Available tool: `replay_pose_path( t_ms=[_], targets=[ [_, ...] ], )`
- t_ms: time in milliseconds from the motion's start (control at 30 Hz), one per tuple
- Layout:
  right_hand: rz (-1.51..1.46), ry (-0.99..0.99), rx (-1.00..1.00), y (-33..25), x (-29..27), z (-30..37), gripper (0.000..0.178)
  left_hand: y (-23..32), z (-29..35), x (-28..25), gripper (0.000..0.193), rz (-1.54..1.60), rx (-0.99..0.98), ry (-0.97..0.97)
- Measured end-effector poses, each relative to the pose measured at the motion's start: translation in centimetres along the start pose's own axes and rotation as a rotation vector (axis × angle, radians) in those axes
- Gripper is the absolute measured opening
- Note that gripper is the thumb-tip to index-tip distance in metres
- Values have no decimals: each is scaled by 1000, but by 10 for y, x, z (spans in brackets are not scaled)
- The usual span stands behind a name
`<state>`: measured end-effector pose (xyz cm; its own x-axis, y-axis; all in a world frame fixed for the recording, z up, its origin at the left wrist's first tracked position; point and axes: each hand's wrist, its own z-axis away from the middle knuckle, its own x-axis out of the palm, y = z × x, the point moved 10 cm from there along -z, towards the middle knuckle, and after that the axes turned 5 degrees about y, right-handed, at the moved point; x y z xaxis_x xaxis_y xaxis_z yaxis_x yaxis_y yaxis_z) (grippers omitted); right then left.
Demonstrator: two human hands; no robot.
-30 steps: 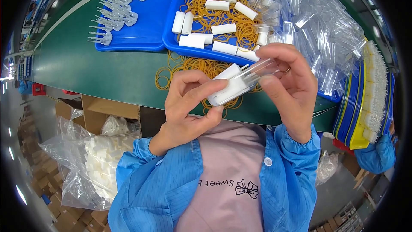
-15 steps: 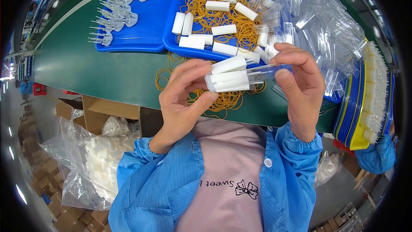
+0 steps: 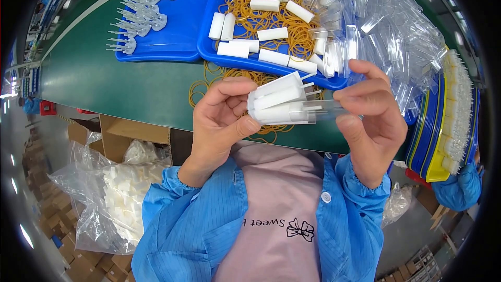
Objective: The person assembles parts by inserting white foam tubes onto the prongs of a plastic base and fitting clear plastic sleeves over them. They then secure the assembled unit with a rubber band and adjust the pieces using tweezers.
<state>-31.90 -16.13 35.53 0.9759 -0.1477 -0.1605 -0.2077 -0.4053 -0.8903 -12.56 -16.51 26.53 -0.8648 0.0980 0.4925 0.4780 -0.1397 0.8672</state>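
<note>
My left hand (image 3: 219,120) is closed around the base of a clear plastic pronged holder, whose prongs carry several white foam cylinders (image 3: 279,96). Bare prong tips stick out past the cylinders toward the right. A clear plastic sleeve (image 3: 326,110) overlaps the end of the nearest cylinder. Its far end is pinched between the thumb and fingers of my right hand (image 3: 373,107). Beyond my hands, a blue tray (image 3: 204,47) contains loose white cylinders and orange rubber bands (image 3: 255,13). More clear sleeves (image 3: 396,36) are heaped at the right.
Several clear pronged holders (image 3: 148,13) stand in another blue tray (image 3: 162,47) at the far left. Rubber bands lie on the green table (image 3: 125,91). Stacked blue and yellow trays (image 3: 436,125) are at the right. A bag of white pieces (image 3: 128,198) sits below left.
The holder has tilted, and its cylinders now fan apart more. My right hand has come nearer to me and slightly right, and the sleeve has shifted onto the nearest cylinder's end.
</note>
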Motion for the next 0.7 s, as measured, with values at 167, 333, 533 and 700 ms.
replay_pose_path(
  t_ms=[167, 333, 533, 700],
  targets=[
    [236, -155, -155, -26, 6, 0, 13, 14, 0, 3, 45, -92, 108, -59],
    [91, -139, -63, -13, 10, 3, 13, 19, 3, 12, 44, -124, 148, -111],
    [67, -116, -26, -7, 19, 8, 16, 7, 4, 17, 44, -95, 91, -138],
    [116, -118, 8, -2, 17, 11, 16, -2, 5, 17, 44, -62, 31, -126]
  ],
)
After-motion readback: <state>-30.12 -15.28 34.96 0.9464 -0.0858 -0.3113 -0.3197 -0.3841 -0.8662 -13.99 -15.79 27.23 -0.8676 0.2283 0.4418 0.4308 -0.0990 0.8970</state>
